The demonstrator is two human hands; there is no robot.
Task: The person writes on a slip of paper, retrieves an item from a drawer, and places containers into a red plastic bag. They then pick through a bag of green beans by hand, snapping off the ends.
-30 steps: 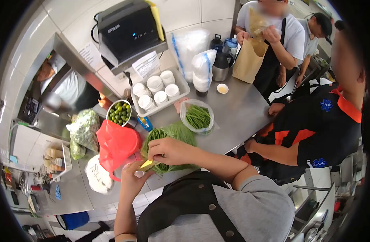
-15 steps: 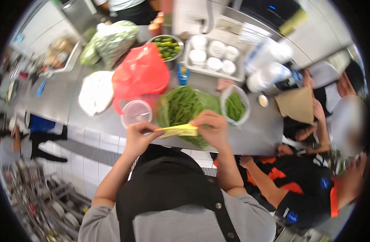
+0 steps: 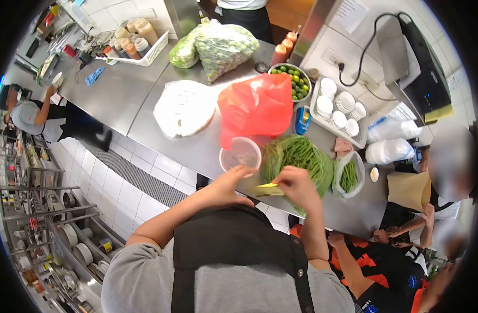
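Note:
Between the fingers of my right hand is a thin yellow strip with what looks like printing, perhaps paper. My left hand is open, thumb and fingers apart, just below a clear round plastic tub, its fingertips right at the rim. Beyond my right hand lies a clear plastic bag of long green beans. A smaller bag of cut green beans stands to its right. A red plastic bag lies behind the tub.
A white bag and bagged greens are on the steel counter. Behind are a bowl of limes and a tray of white lidded cups. People in dark clothes stand close on the right; another person is far left.
My left hand has let go of the yellow strip and opened by the tub. The strip stays in my right hand. The view has turned, bringing more of the left counter into sight.

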